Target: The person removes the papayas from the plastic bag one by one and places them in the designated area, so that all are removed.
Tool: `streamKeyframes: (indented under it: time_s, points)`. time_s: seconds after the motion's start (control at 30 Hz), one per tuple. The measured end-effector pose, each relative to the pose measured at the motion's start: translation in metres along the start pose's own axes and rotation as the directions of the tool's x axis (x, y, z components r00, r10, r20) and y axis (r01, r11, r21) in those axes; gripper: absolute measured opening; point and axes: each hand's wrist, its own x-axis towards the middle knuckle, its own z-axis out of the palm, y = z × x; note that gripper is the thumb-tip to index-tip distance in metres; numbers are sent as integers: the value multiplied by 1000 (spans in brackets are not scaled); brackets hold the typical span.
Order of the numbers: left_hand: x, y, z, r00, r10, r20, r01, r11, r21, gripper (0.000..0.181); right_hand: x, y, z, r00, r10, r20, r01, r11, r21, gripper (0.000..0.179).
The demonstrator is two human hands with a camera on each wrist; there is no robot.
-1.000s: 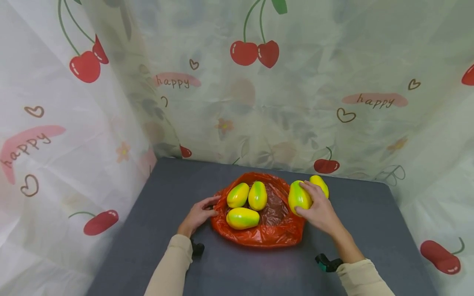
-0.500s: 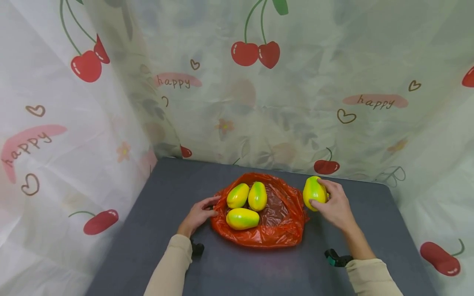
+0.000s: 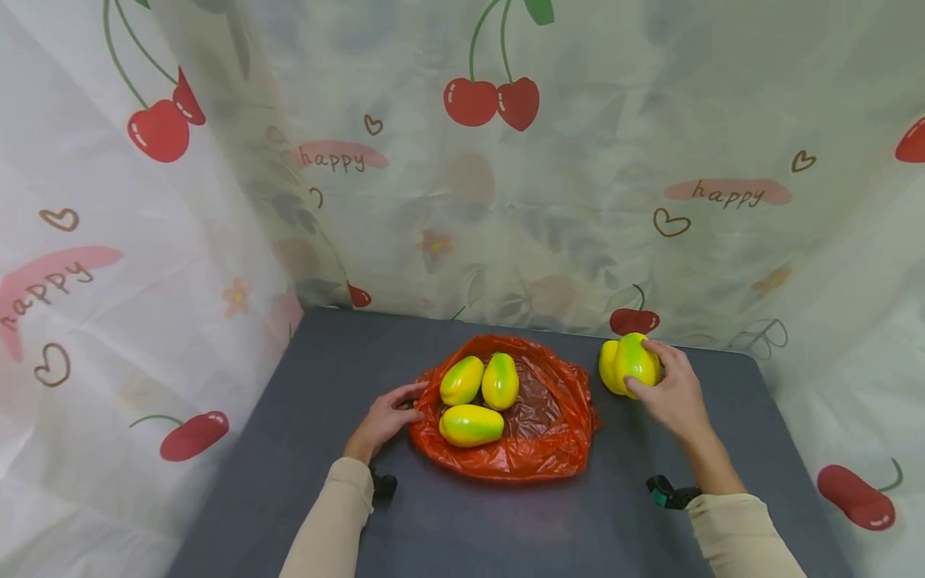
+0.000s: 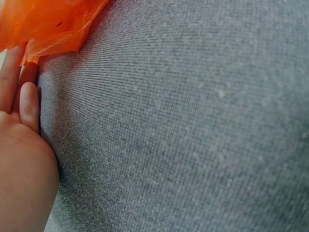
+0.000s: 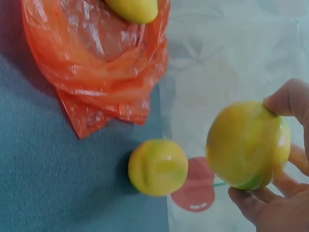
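Note:
An orange-red plastic bag (image 3: 506, 467) lies wide-mouthed on the dark grey table, with several yellow-green mangoes, among them one at the front (image 3: 471, 426), in its left half. At the bag's left rim, my left hand (image 3: 381, 419) touches the plastic; in the left wrist view its fingers (image 4: 10, 79) look fairly straight, partly behind the film. My right hand (image 3: 678, 391) grips another mango (image 5: 246, 145) between thumb and fingers, beyond the bag's right side. In the right wrist view a loose mango (image 5: 158, 167) sits on the table, between the bag and the held one.
Behind the dark grey table (image 3: 549, 530), and on both sides, hangs a pale curtain (image 3: 578, 144) printed with cherries. The held and loose mangoes are near the table's back edge. Dark wrist devices, one on the right wrist (image 3: 672, 494), sit close over the table.
My right hand has carried its mango right and back, away from the bag's right rim, past the loose mango. The left hand and the mangoes in the bag stay put.

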Motion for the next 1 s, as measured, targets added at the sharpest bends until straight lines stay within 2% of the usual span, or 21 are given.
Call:
streamKeyframes:
  time_s: [0.27,0.47,0.73,1.0]
  points:
    - [0,-1,1,1000,-11,-12,11,1000,1,54,7,10,-10,999,25,-34,-25,1000,-1,66]
    - [-2,2,1,1000,-12,-13,12,1000,-2,53,12,23,-14,996,77,-38,-77,997,0,68]
    - [1,-1,1,1000,14,-9,-14,1000,-5,53,18,37,-19,990,138,-9,-139,990,-18,69]
    - [0,-2,1,1000,17,-8,-17,1000,3,53,23,58,-12,983,183,32,-181,982,-55,72]
